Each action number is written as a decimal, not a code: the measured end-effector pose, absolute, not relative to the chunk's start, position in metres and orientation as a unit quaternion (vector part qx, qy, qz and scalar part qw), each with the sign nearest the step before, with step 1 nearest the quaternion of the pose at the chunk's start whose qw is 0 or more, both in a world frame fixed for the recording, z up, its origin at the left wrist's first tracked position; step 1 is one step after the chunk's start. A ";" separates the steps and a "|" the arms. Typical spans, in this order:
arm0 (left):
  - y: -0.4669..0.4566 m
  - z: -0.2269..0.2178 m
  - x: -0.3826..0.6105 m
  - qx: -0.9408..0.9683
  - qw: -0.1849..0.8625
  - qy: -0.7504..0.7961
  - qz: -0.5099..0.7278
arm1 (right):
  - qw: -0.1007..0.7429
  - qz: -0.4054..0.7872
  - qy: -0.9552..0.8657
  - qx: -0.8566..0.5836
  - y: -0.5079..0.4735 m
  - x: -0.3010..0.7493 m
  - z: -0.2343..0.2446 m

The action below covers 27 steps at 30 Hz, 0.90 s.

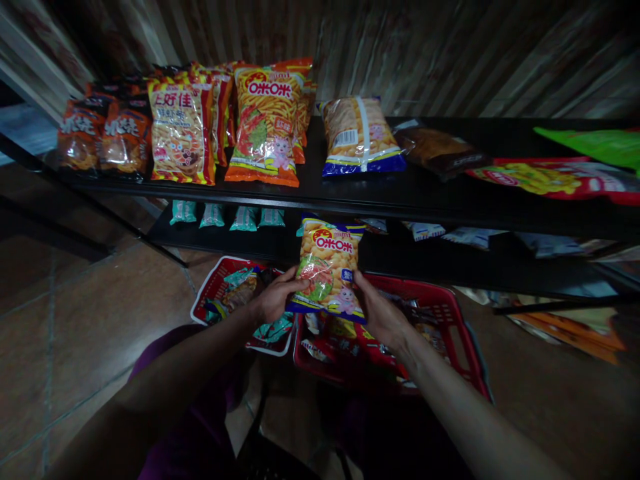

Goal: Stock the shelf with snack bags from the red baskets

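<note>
Between my two hands is a yellow and blue snack bag (330, 267), held upright with its printed front facing me. My left hand (277, 293) grips its lower left side, thumb on the front. At the lower right side my right hand (377, 307) is closed on the same bag; some of its fingers are hidden behind. The bag hangs in front of the black shelf's edge, above two red baskets. A similar blue-edged bag (363, 137) lies on the upper shelf, turned to show a barcode and a pale seam.
Orange-edged shrimp snack bags (267, 127), cracker bags (183, 133) and dark orange bags (125, 137) stand on the upper shelf (425, 193). Red and green bags lie at right. Below are teal packets (245, 218), a small basket (210, 277) and a larger red basket (463, 333) holding snacks.
</note>
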<state>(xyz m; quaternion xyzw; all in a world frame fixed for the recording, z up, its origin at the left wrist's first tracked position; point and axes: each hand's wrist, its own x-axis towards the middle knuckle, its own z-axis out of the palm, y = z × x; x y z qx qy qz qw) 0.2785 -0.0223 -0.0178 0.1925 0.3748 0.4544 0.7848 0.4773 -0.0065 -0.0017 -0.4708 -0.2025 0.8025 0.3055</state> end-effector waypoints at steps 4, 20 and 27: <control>-0.020 -0.017 0.278 0.190 0.768 0.377 0.481 | 0.331 0.768 -0.238 -0.494 -0.008 0.482 -0.006; -0.018 -0.012 0.278 0.160 0.796 0.341 0.474 | 0.397 0.751 -0.229 -0.476 -0.010 0.475 -0.015; -0.017 -0.013 0.278 0.142 0.819 0.324 0.452 | 0.389 0.754 -0.227 -0.479 -0.009 0.478 -0.009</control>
